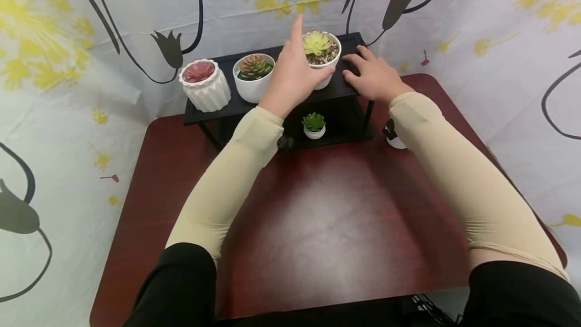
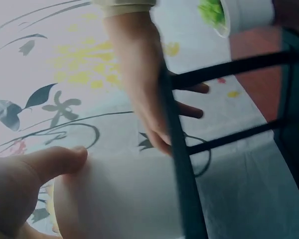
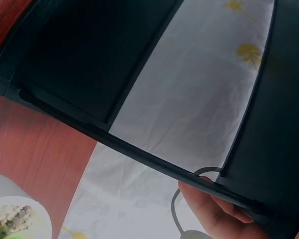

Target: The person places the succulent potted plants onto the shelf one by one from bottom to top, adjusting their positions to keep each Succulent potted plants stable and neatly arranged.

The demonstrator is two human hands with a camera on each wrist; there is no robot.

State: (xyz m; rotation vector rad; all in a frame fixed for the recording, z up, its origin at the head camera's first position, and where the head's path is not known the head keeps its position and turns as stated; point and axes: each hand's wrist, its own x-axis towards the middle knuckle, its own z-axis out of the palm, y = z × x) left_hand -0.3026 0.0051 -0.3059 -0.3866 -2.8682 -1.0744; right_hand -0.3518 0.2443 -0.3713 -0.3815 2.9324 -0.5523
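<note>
My left hand (image 1: 292, 72) is at the white pot (image 1: 322, 82) with a pale green succulent and pebbles, which stands on the upper board of a black two-tier shelf (image 1: 345, 85). Its thumb lies along the pot's front wall and its index finger points up beside the rim. In the left wrist view the thumb (image 2: 65, 162) touches the white pot wall (image 2: 124, 199); the other fingers are mostly hidden. My right hand (image 1: 372, 77) grips the shelf's right end, some fingertips on top and others (image 3: 204, 209) below the board.
A ribbed white pot (image 1: 209, 92) with a red succulent and a round white pot (image 1: 251, 90) stand left on the upper board. A small green succulent (image 1: 314, 124) sits on the lower board. Another white pot (image 3: 22, 201) stands right of the shelf on the red-brown table (image 1: 317, 226).
</note>
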